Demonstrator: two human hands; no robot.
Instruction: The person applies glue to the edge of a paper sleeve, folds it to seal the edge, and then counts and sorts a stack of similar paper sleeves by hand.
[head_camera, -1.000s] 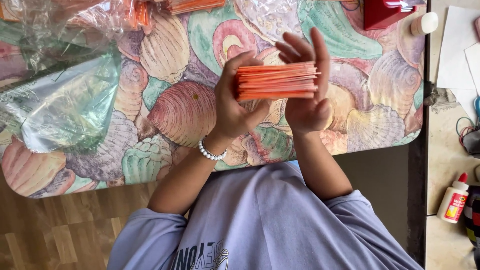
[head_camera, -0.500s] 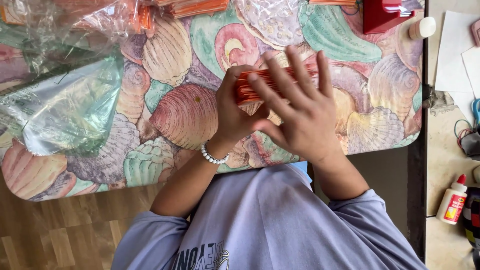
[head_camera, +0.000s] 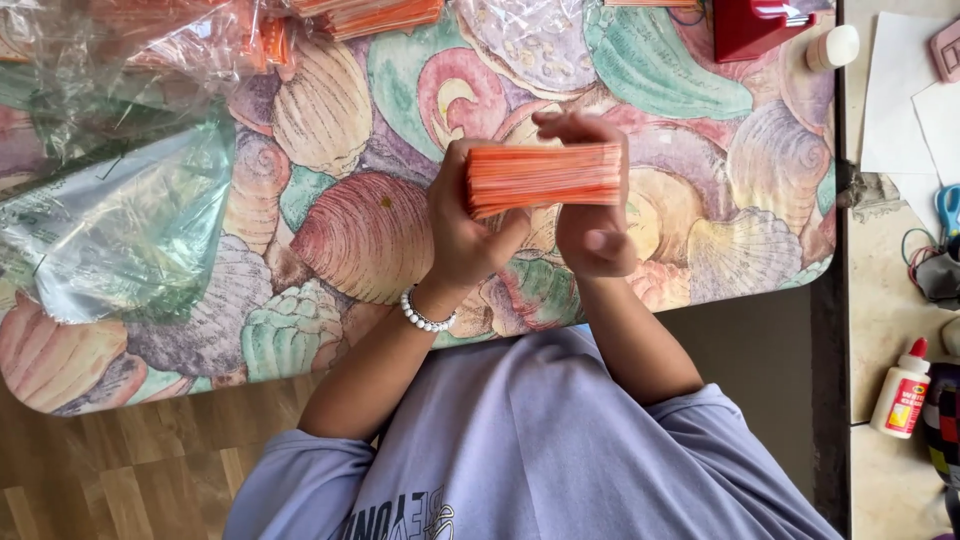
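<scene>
A: Bright, even daylight; the tablecloth (head_camera: 400, 230) shows rich colour and only faint shadows under the hands.
B: Glare?
A: White glints streak the cellophane (head_camera: 120, 220) at left, washing out what lies under it.
B: Sharpness?
A: Mostly crisp. The stack (head_camera: 545, 178) edges look slightly soft, and the paper (head_camera: 895, 90) at right is nearly blown out

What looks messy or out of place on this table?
Crumpled clear plastic wrap lies heaped on the left of the shell-patterned table. The orange paper stack sits squarely between the left hand and right hand; nothing spilled or damaged.
</scene>
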